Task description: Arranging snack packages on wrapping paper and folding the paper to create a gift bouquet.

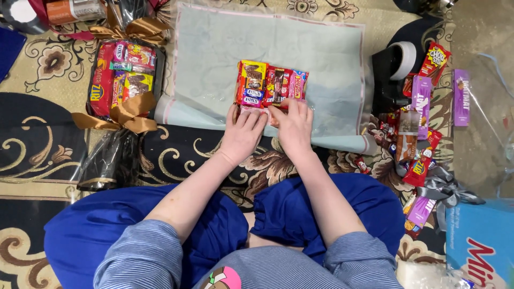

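Carpet (48, 155): patterned, spread under everything.
Wrapping sheet (214, 53): pale, laid flat at centre.
Finished bundle (120, 75): left, wrapped, ribbon tied.
Snack stack (270, 85): on the sheet's near edge, not yet wrapped.
Loose snacks (420, 134): right, unused.
Left hand (243, 134): fingers pressed on the stack.
Right hand (292, 124): fingers pressed on the stack.

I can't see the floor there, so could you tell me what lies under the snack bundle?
The snack bundle lies on a pale wrapping sheet spread over the carpet. The hands cover its near edge.
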